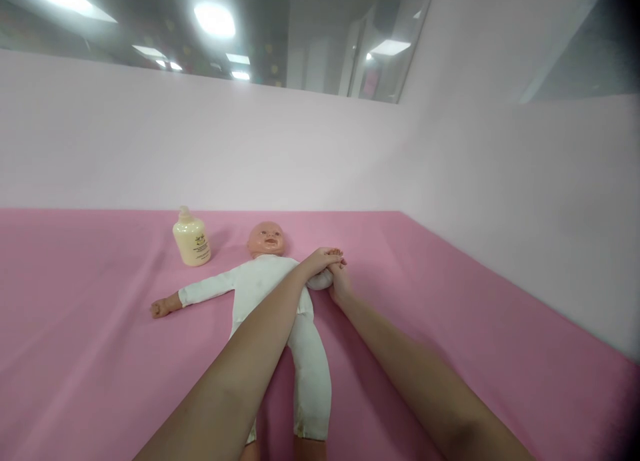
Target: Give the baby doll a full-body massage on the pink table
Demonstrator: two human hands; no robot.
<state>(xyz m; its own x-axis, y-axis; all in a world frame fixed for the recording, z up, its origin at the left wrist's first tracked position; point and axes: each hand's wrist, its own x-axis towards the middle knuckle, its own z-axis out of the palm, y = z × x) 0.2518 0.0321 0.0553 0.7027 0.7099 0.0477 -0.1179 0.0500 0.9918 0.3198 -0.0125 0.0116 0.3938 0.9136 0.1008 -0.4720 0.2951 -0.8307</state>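
Observation:
A baby doll (267, 281) with a cloth body and a bare plastic head lies face up on the pink cloth (90, 354). Its arm on the right side of the view, a white sleeve (320, 281), is bent, and both my hands are closed around its hand end. My left hand (319, 261) reaches across the doll's body and grips from above. From the right, my right hand (341, 282) wraps the same spot. My fingers mostly hide the doll's hand there. The doll's other arm (210, 287) stretches out to the left. My left forearm covers part of its torso and one leg.
A cream pump bottle (193, 239) with dark print stands left of the doll's head. White walls (200, 141) rise behind and to the right of the pink surface. Above the back wall is a glass pane (310, 41) with bright lights showing in it.

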